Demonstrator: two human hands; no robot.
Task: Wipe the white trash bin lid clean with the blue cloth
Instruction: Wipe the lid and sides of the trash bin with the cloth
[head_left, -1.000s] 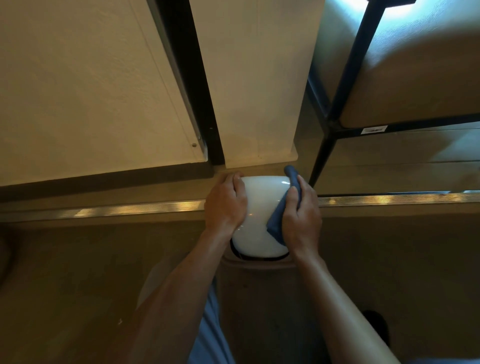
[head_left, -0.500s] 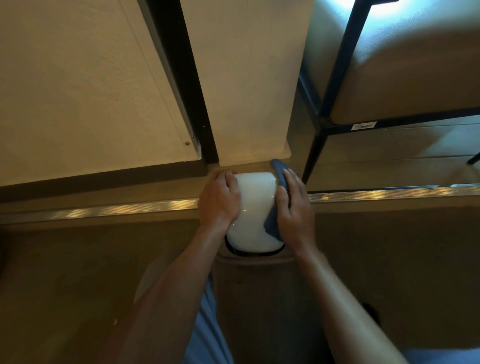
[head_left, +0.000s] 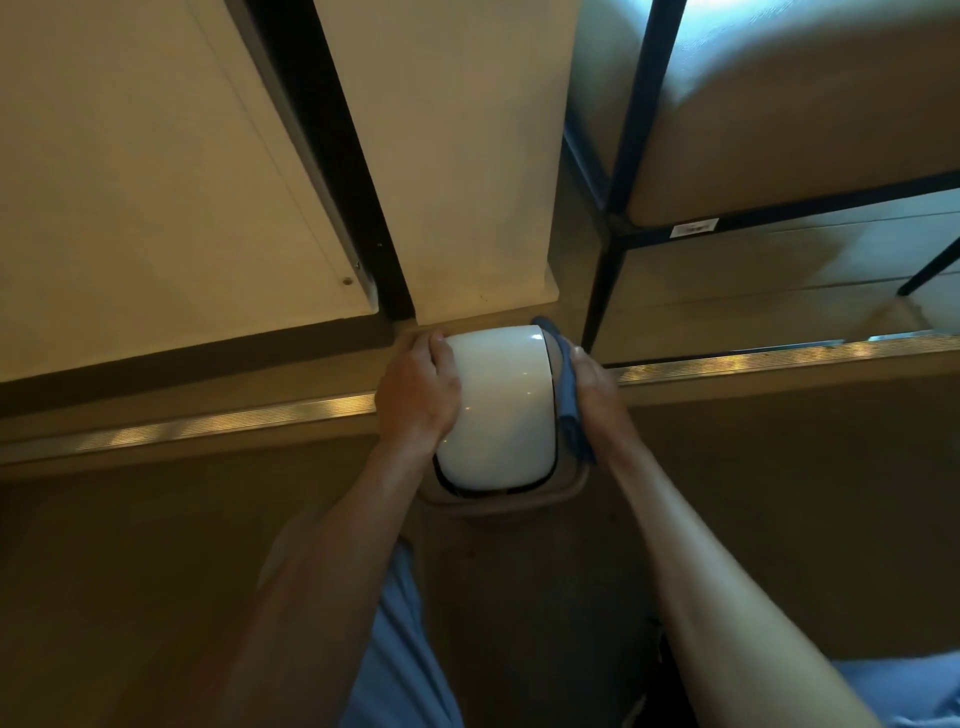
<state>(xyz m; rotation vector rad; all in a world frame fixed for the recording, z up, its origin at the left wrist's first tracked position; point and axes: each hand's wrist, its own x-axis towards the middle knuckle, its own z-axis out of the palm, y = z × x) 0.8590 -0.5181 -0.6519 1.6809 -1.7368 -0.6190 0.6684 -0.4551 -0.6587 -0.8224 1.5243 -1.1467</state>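
The left hand (head_left: 418, 389) lies on the left side of the white lid (head_left: 496, 410), fingers curled over its far left edge so that the grip holds the lid itself; the forearm runs down and left from the wrist toward the bottom of the view. The right hand (head_left: 595, 387) presses the blue cloth (head_left: 569, 395) against the lid's right side; its grip is narrow, closed on the cloth, which bunches between palm and lid, one corner poking out past the fingertips at the far end and a fold hanging below the wrist; the fingers themselves are mostly hidden behind the cloth. The lid sits between the two grips, domed and glossy, on a tan bin body (head_left: 498, 499) whose rim shows just below it; a dark gap runs along the lid's near edge.

Beyond the grips stands a pale wall panel (head_left: 467, 156) with a black vertical strip (head_left: 332, 145) to its left; right of the right grip rises a dark metal frame (head_left: 618, 208); a bright metal floor strip (head_left: 208, 423) runs across behind both wrists; the floor (head_left: 130, 571) is dim brown.
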